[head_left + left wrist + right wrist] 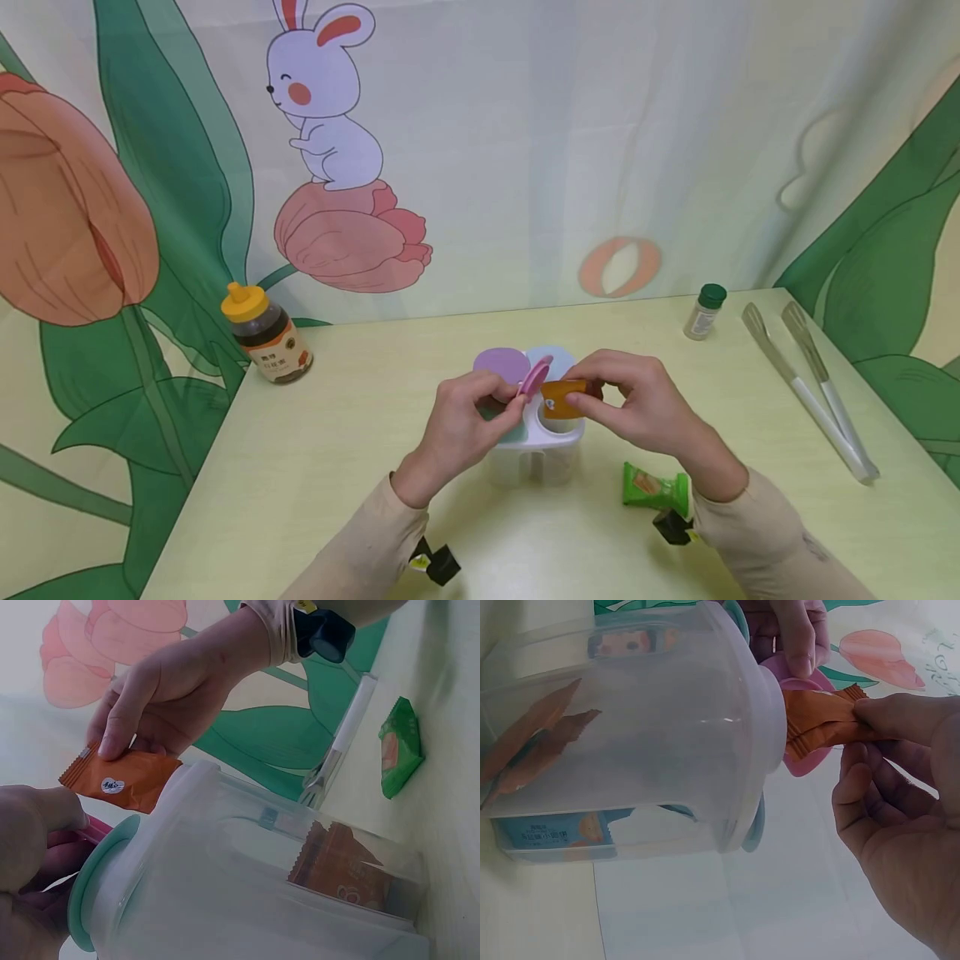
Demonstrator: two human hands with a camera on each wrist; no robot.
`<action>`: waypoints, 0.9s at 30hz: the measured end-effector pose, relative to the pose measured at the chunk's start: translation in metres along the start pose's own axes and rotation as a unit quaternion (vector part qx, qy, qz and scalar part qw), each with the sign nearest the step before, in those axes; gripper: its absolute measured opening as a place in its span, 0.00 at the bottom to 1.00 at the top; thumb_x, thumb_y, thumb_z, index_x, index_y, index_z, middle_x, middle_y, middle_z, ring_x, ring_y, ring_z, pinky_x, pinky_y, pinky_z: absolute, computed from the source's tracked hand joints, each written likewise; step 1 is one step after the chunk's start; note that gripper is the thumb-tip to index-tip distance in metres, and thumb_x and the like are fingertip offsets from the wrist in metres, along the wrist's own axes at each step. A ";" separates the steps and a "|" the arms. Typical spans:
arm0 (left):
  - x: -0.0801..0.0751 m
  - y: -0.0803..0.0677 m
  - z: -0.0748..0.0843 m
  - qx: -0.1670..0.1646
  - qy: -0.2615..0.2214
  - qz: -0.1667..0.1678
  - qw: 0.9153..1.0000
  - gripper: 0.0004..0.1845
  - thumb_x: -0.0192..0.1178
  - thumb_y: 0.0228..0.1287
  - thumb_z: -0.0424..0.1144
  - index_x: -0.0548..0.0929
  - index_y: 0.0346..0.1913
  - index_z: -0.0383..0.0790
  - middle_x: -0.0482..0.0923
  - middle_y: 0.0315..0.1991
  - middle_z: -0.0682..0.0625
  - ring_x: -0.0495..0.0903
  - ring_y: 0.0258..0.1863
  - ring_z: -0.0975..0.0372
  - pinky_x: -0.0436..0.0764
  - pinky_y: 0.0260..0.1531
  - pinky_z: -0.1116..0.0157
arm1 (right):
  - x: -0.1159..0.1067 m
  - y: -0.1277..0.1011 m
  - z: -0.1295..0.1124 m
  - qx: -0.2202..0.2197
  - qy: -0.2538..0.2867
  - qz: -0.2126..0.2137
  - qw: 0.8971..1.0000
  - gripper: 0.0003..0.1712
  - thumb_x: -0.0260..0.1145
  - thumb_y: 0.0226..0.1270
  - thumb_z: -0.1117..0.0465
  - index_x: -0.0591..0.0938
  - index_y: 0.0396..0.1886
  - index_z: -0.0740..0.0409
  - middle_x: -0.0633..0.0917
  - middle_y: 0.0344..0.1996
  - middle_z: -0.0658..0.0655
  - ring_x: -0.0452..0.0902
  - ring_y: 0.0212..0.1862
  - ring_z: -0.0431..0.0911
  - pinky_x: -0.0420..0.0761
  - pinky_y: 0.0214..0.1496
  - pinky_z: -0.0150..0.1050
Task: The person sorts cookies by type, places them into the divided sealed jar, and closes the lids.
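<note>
A clear plastic container (534, 454) with several round compartments stands mid-table. My left hand (468, 417) pinches its pink lid (535, 377) and holds it tipped up. My right hand (633, 400) pinches an orange snack packet (562, 398) right over the uncovered compartment. The left wrist view shows the orange packet (120, 780) at the container (247, 885) mouth, with another orange packet (345, 866) lying inside. In the right wrist view the orange packet (821, 724) touches the container (645, 735) rim beside the pink lid (802, 754).
A green snack packet (654, 488) lies by my right wrist. A honey bottle (266, 333) with a yellow cap stands back left, a small green-capped jar (705, 312) back right. Metal tongs (813, 387) lie along the right side. A printed curtain hangs behind the table.
</note>
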State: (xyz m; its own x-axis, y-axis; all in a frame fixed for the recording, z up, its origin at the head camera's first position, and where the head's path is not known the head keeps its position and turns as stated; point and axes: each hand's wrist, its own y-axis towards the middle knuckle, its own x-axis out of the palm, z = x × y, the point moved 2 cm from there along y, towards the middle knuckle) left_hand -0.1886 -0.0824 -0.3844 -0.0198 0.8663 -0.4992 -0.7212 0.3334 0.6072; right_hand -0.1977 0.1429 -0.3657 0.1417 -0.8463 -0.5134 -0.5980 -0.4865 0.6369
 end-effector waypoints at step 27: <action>0.000 0.000 -0.001 0.000 -0.005 -0.006 1.000 0.05 0.70 0.55 0.29 0.84 0.27 0.36 0.83 0.26 0.49 0.81 0.24 0.66 0.84 0.27 0.72 | 0.010 -0.001 0.005 0.024 -0.010 -0.020 0.999 0.12 0.74 0.55 0.69 0.86 0.38 0.52 0.86 0.34 0.46 0.77 0.33 0.36 0.81 0.34 0.28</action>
State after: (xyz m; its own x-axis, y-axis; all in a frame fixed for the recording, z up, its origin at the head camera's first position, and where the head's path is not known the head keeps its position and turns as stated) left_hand -0.1891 -0.0826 -0.3850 -0.0036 0.8657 -0.5006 -0.7214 0.3444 0.6008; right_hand -0.1991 0.1356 -0.3743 0.1509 -0.8220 -0.5492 -0.6295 -0.5082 0.5877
